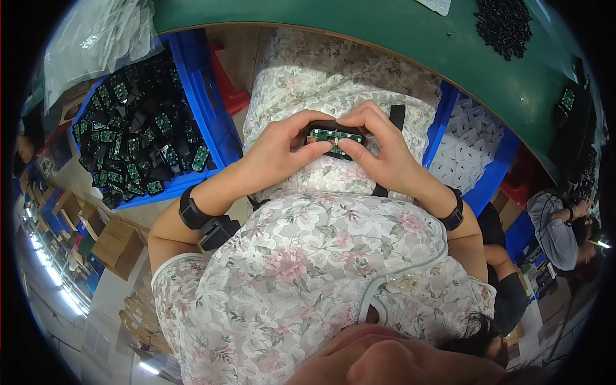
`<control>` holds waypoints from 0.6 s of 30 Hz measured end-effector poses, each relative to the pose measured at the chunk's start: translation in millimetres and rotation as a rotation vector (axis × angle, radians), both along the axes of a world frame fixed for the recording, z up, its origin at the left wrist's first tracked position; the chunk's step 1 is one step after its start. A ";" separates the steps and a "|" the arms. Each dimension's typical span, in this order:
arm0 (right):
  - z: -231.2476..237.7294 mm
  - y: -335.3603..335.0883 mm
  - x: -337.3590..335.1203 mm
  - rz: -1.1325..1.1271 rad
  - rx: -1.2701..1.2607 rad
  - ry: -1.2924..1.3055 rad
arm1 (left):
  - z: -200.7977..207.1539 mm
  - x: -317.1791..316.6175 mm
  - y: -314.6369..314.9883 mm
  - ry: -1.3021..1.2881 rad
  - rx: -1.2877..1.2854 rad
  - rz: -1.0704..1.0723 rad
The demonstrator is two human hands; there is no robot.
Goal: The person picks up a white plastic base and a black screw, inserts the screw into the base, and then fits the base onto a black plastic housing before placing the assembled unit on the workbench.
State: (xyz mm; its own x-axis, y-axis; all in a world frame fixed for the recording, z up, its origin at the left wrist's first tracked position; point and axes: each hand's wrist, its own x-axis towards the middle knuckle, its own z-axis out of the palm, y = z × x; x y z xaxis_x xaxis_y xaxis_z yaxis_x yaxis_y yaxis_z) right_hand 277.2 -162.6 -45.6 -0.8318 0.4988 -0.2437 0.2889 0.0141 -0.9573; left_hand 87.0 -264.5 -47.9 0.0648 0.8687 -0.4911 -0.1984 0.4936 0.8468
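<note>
Wearer's head (398,359) seen nearest, circuit board (350,135) beyond.
Black casing (327,124) is pinched by left hand (280,146) and right hand (387,146).

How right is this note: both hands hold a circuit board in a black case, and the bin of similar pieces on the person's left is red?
The colour is wrong: the head view shows that bin is blue. The left hand and right hand do hold a circuit board in a black case, and similar pieces are on the left.
</note>
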 end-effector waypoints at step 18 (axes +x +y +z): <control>-6.4 1.6 2.6 0.007 -0.116 0.008 | -3.1 3.2 -1.3 0.009 -0.075 -0.013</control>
